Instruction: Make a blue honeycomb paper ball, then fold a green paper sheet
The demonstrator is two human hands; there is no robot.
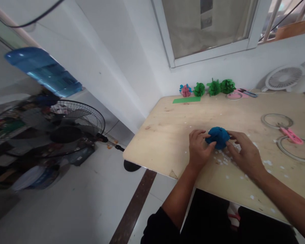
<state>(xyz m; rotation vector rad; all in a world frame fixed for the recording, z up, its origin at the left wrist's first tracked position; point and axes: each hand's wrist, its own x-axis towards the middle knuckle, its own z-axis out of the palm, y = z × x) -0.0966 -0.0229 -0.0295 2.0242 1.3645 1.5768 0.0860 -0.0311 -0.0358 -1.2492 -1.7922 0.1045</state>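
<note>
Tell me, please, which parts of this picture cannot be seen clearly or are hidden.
- Blue paper ball, head view: its sides are covered by the left hand and right hand.
- Shelf items at left: blurred, behind the floor fan.
- Small white fan: cut off by the right edge.
- White scraps on the table: too small to identify.

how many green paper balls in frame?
3, in a row along the wall at the table's far edge: green paper balls at. None looks hidden.

White walls (112, 64), window (205, 27), tiled floor (73, 206), standing fan (73, 127).
</note>
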